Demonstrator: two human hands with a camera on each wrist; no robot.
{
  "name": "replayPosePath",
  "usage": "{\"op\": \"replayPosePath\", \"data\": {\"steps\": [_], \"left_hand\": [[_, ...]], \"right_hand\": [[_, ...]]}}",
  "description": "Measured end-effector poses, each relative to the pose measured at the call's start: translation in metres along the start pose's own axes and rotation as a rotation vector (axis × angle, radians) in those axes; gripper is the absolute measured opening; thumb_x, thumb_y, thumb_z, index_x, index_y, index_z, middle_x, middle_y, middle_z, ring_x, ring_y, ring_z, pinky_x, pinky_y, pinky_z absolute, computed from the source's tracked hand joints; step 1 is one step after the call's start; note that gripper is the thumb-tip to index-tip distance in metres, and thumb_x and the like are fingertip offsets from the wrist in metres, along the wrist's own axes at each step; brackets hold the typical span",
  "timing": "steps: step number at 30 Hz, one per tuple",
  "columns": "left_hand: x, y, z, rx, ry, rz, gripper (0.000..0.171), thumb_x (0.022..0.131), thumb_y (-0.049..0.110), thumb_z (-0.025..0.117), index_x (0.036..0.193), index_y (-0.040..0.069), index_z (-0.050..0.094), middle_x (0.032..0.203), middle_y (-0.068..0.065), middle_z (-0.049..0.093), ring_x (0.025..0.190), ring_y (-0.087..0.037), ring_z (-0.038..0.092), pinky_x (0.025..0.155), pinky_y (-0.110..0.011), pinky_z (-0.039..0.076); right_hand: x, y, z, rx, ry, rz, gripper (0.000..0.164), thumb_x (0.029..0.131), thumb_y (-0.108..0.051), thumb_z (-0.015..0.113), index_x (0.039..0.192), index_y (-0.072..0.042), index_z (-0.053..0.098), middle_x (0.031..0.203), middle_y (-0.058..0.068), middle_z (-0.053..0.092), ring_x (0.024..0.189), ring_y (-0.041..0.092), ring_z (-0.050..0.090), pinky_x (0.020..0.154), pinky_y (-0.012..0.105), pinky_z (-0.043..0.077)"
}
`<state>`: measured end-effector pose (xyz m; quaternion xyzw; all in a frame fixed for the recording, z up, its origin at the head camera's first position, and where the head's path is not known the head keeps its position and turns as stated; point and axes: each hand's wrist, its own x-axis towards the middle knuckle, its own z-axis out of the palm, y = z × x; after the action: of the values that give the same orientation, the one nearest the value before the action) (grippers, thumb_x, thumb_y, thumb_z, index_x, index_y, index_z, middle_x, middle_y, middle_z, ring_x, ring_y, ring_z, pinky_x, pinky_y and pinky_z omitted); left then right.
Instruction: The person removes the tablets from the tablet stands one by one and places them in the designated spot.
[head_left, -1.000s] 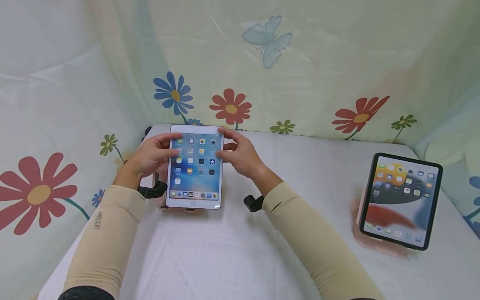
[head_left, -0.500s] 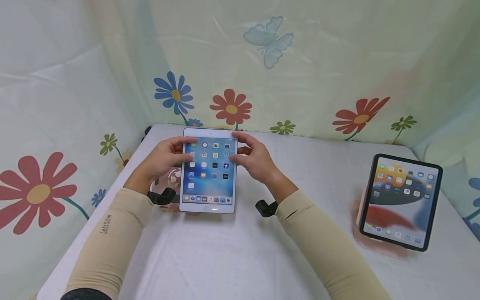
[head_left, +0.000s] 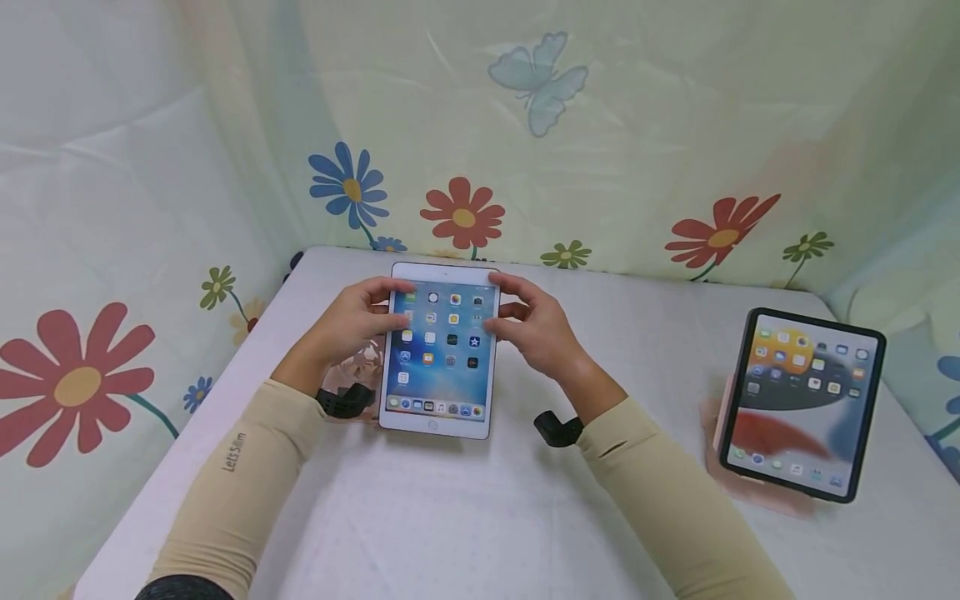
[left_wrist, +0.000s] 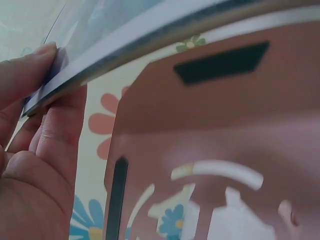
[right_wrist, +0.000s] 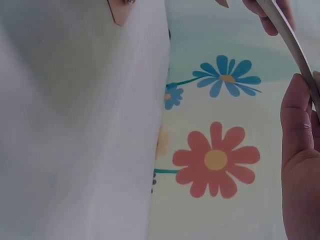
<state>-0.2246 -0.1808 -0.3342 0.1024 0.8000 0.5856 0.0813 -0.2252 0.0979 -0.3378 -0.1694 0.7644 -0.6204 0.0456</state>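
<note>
A white tablet (head_left: 440,350) with a lit screen of app icons is held upright between both hands in the head view. My left hand (head_left: 347,327) pinches its left edge near the top, thumb on the front and fingers behind. My right hand (head_left: 542,332) pinches the opposite edge the same way. Behind and left of the tablet stands a pink tablet stand (head_left: 358,367), partly hidden. The left wrist view shows the stand's plate (left_wrist: 230,120) with dark pads and cut-outs, apart from the tablet's edge (left_wrist: 125,57).
On the right, a black-rimmed tablet (head_left: 802,404) leans on another pink stand (head_left: 757,492). A white cloth (head_left: 487,517) covers the table. A flower-printed curtain (head_left: 622,150) hangs along the back and sides.
Both hands have carried the white tablet to the right and slightly nearer, away from the left pink stand, which now shows more. The black-rimmed tablet has stayed put.
</note>
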Motion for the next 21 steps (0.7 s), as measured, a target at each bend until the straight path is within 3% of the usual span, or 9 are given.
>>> {"op": "replayPosePath", "data": {"steps": [7,16,21], "left_hand": [[0.001,0.003,0.013,-0.014,-0.008,-0.022,0.043,0.094,0.006,0.070,0.135,0.013,0.058,0.135,-0.012,0.055,0.115,-0.033,0.062,0.089,-0.043,0.056],[0.003,0.002,0.033,-0.063,-0.038,-0.099,0.044,0.093,0.008,0.072,0.134,0.020,0.059,0.133,-0.008,0.056,0.111,-0.030,0.064,0.086,-0.042,0.057],[0.002,-0.001,0.042,-0.027,-0.054,-0.096,0.044,0.093,0.009,0.073,0.133,0.020,0.060,0.133,-0.009,0.057,0.111,-0.029,0.065,0.085,-0.041,0.057]], "right_hand": [[-0.010,0.003,-0.010,-0.001,0.008,-0.004,0.062,0.091,-0.002,0.069,0.149,-0.010,0.048,0.142,0.010,0.048,0.106,0.030,0.061,0.083,0.029,0.058],[-0.025,0.016,-0.020,-0.027,0.044,0.046,0.062,0.092,-0.003,0.069,0.149,-0.011,0.047,0.145,0.012,0.045,0.108,0.030,0.059,0.084,0.027,0.057],[-0.032,0.023,-0.024,-0.026,0.056,0.042,0.060,0.093,-0.001,0.068,0.149,-0.008,0.047,0.141,0.014,0.047,0.106,0.030,0.059,0.083,0.025,0.056]]}}
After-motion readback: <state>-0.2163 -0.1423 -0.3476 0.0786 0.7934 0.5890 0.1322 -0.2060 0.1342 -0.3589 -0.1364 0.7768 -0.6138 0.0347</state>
